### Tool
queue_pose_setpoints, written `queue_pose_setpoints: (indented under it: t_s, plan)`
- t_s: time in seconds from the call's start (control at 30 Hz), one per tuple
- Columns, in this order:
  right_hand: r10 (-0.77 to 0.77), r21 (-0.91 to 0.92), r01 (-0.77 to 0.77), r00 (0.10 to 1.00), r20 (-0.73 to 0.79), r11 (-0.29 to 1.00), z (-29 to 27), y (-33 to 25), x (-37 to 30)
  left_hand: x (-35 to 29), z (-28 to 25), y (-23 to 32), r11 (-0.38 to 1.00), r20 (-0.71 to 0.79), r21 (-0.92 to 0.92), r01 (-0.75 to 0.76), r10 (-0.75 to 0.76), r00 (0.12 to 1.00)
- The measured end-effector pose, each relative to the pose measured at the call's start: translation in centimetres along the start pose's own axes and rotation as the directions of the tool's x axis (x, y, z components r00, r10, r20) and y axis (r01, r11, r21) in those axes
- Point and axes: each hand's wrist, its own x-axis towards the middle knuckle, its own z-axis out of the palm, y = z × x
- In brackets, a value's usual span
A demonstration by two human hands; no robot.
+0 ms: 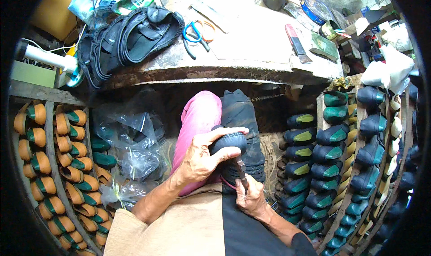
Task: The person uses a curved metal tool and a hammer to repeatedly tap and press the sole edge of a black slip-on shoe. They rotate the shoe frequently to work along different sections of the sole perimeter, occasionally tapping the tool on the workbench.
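A rounded black shoe with a pleated edge rests over my lap. My left hand is wrapped round it, fingers over the far side and thumb across the near side. Below the shoe, my right hand is closed on a narrow metal hand tool, which looks like pincers. Its upper end meets the near edge of the shoe; the exact contact and the lower handle are hidden.
Ahead stands a worktable with black sandals, blue-and-orange-handled scissors and a red-handled knife. Racks of tan shoes flank me on the left, dark shoes on the right. Clear plastic bags lie left of my legs.
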Motion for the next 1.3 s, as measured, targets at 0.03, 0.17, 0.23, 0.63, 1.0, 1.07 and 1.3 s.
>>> queue_pose_setpoints:
  t_s: [0.03, 0.17, 0.23, 0.63, 1.0, 1.07, 1.3]
  plan:
    - [-0.012, 0.007, 0.012, 1.000, -0.012, 1.000, -0.1, 0.0, 0.0, 0.1, 0.0, 0.0, 0.999, 0.000, -0.022, 0.038, -0.038, 0.999]
    - [0.023, -0.011, -0.023, 0.999, 0.048, 1.000, -0.9, -1.2, -0.1, 0.7, 1.6, -0.8, 0.999, -0.103, 0.022, 0.026, -0.023, 0.994]
    - [0.071, -0.016, -0.070, 0.996, 0.047, 0.997, -0.8, -1.9, -0.1, 1.1, 2.1, -1.6, 0.996, -0.146, 0.082, -0.023, 0.035, 0.989]
    - [0.532, 0.419, -0.686, 0.727, 0.434, 0.595, -7.7, -4.7, -1.4, 2.0, 1.1, -3.2, 0.961, -0.068, 0.235, -0.148, 0.168, 0.984]
    - [0.384, 0.545, -0.576, 0.816, 0.432, 0.610, -12.7, -6.1, 6.7, 1.8, 4.1, -3.8, 0.791, -0.108, 0.518, -0.327, 0.440, 0.892]
    - [0.551, 0.199, -0.716, 0.658, 0.513, 0.669, -13.5, -6.9, 7.2, 2.0, 5.2, -4.3, 0.786, -0.132, 0.550, -0.282, 0.415, 0.900]
    - [0.381, -0.340, -0.267, 0.861, 0.337, 0.902, -14.4, -5.8, 9.3, 3.7, 6.8, -4.7, 0.720, -0.124, 0.666, -0.193, 0.363, 0.924]
